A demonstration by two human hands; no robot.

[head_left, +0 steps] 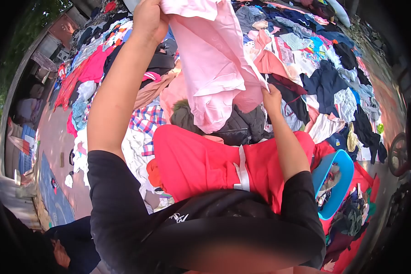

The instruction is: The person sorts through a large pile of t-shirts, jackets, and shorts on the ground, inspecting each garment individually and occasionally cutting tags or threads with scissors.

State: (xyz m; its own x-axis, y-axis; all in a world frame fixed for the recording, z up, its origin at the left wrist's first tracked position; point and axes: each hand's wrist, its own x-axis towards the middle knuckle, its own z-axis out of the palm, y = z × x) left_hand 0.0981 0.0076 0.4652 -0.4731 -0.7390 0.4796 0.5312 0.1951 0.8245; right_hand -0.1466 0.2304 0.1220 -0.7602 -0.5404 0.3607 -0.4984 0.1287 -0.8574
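Note:
A light pink garment (214, 59) hangs spread between my two hands, over a wide heap of mixed clothes. My left hand (150, 20) grips its upper edge at the top of the view, with the arm stretched forward. Lower and to the right, my right hand (272, 98) pinches the garment's right edge. The cloth's lower end hangs above the red fabric (192, 155) across my lap, in front of a dark jacket (249, 123). A red, white and blue checked cloth (148, 119) lies left of it.
A blue plastic basket (346, 173) with small items stands by my right side. A dark wheel (399, 154) is at the far right. At the lower left, another person's hand (60, 254) rests near dark clothing. Shelves with bundles (27, 109) line the left.

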